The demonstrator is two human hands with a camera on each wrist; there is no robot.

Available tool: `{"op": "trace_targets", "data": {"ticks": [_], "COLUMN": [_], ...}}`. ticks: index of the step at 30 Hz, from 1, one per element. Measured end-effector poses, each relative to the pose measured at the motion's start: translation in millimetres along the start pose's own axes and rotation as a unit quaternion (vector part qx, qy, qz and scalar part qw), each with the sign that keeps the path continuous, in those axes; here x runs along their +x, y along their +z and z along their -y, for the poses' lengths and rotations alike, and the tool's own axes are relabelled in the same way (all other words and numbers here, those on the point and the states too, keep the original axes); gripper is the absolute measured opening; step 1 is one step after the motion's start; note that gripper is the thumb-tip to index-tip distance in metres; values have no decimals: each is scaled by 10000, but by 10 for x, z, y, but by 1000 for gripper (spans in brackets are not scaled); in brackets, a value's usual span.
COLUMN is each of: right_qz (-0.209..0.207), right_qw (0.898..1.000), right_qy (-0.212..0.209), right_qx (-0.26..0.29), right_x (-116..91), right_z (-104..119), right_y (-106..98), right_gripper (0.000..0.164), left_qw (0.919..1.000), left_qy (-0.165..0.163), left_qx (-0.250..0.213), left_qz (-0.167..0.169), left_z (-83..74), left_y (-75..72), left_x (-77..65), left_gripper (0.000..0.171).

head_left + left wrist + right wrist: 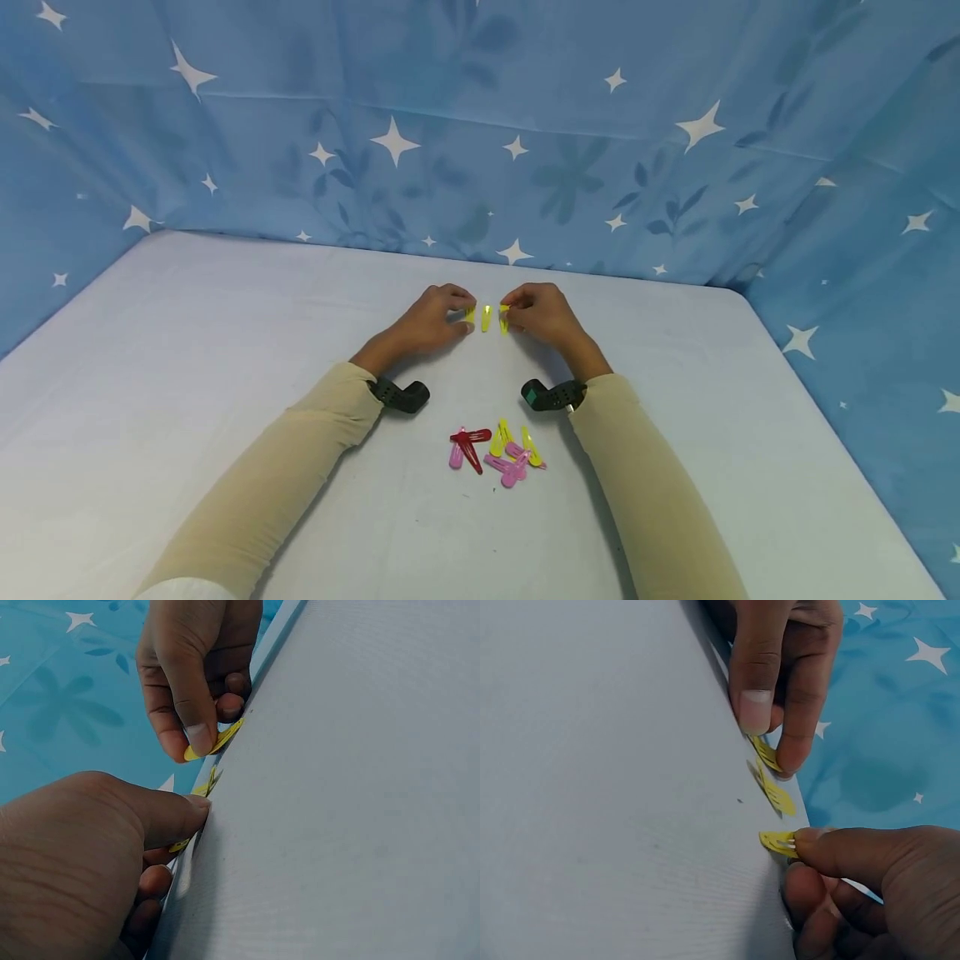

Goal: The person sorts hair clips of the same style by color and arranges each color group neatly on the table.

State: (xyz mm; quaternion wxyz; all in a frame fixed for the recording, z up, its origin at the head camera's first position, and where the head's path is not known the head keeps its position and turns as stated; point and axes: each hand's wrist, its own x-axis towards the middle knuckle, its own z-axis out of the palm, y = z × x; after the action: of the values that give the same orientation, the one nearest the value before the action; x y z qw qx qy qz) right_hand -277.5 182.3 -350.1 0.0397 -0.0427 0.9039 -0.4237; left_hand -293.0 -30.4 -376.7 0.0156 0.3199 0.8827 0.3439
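Note:
Three yellow snap hair clips lie in a short row near the table's far side. My left hand (433,321) holds the left clip (765,752) by its two ends, between thumb and fingertip. At the row's other end, my right hand (546,315) pinches another yellow clip (775,841), whose tip pokes out past the thumb. Between the hands the middle clip (486,318) lies on the table, touched by neither.
Closer to the body lies a loose pile on the white table (300,517): red clips (470,452), pink clips (513,473) and yellow clips (531,447). A blue star-patterned curtain (465,192) hangs behind the table's far edge.

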Motion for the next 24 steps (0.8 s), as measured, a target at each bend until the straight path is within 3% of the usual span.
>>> {"op": "trace_targets", "data": {"ticks": [8, 24], "right_qz": [-166, -286], "right_qw": [9992, 9974], "right_qy": [335, 471], "right_qx": [-159, -454], "right_x": [3, -6], "right_z": [17, 90], "right_y": [37, 50], "right_gripper": [15, 19], "left_qw": [10000, 10000], "left_qy": [46, 31], "left_qx": [-83, -9], "left_qz": [-17, -47], "left_z": [-24, -34], "left_y": [-22, -20], "left_x": [-37, -25], "left_gripper": [43, 42]}}
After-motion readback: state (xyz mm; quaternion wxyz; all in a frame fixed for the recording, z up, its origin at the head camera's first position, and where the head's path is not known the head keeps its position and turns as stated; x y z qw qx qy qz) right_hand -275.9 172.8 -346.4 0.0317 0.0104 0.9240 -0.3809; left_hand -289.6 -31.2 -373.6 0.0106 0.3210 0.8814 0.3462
